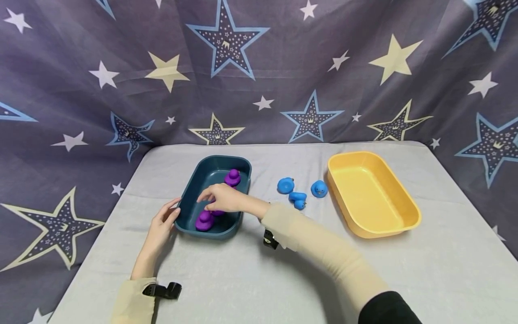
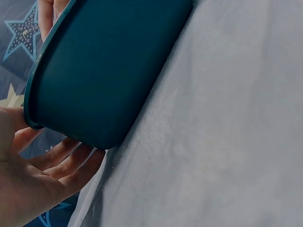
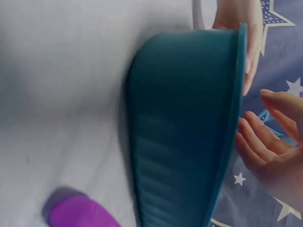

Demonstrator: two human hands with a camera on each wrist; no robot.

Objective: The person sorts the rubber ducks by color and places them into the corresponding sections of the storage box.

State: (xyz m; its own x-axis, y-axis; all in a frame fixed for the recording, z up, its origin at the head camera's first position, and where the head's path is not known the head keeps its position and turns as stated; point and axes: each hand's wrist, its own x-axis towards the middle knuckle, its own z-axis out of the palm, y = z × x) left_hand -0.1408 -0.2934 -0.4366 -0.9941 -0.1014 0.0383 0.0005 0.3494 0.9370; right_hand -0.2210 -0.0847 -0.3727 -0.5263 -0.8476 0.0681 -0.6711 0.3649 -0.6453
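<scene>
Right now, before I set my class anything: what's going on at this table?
A person's left hand touches a dark teal tray at its rim, while the right hand hangs over it, apparently holding nothing. Purple ducks sit inside; another purple object shows on the cloth outside in the right wrist view. Three blue ducks lie between that tray and a yellow tray.

At my end I see a teal tray [image 1: 228, 235], purple ducks [image 1: 204, 222], blue ducks [image 1: 285, 185] and a yellow tray [image 1: 370, 193]. I make out cream sleeves [image 1: 323, 247], a pale grey cloth [image 1: 243, 279], and a grey-purple curtain [image 1: 133, 40] patterned with white, yellow and blue-edged stars [image 1: 394, 60].
</scene>
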